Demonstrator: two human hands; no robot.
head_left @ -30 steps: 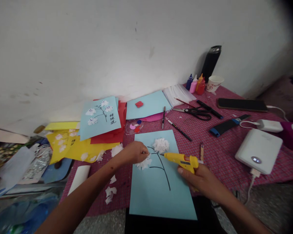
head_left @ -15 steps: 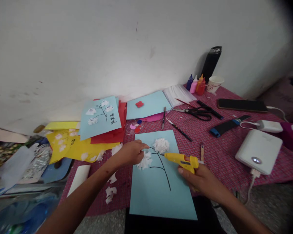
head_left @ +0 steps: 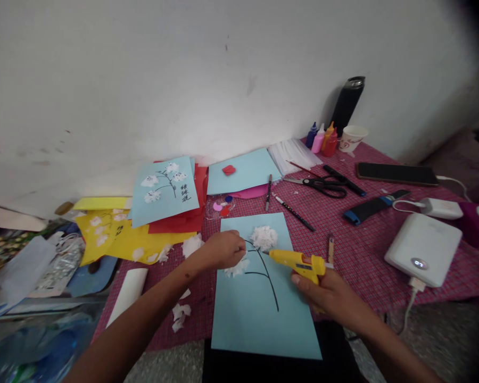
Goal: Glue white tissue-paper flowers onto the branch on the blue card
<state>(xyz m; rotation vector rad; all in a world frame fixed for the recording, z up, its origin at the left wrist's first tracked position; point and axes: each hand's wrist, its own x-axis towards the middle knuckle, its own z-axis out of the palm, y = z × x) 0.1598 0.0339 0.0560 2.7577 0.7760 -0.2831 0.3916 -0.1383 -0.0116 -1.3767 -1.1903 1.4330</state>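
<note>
A light blue sheet [head_left: 263, 324] lies at the table's front edge, partly over the person's lap, with black drawn stems. Two crumpled white paper flowers are on it: the upper flower [head_left: 264, 238] and the lower flower [head_left: 235, 268], which my left hand partly covers. My left hand [head_left: 228, 249] is closed over the sheet's upper left; what its fingertips hold, if anything, is hidden. In my right hand [head_left: 323, 292] is a yellow glue gun [head_left: 297, 261], its nozzle pointing left, just below the upper flower.
Torn white paper bits [head_left: 181, 316] and a white roll [head_left: 127, 292] lie at left. A finished flower picture [head_left: 163, 202] rests on red and yellow sheets. Scissors [head_left: 323, 185], pens, paint bottles, a paper cup [head_left: 352, 139], a phone and a white power bank [head_left: 423, 247] are at right.
My left hand's index finger, stretched out before, is now curled in, and the hand sits slightly higher over the lower flower. The right hand and glue gun have hardly moved.
</note>
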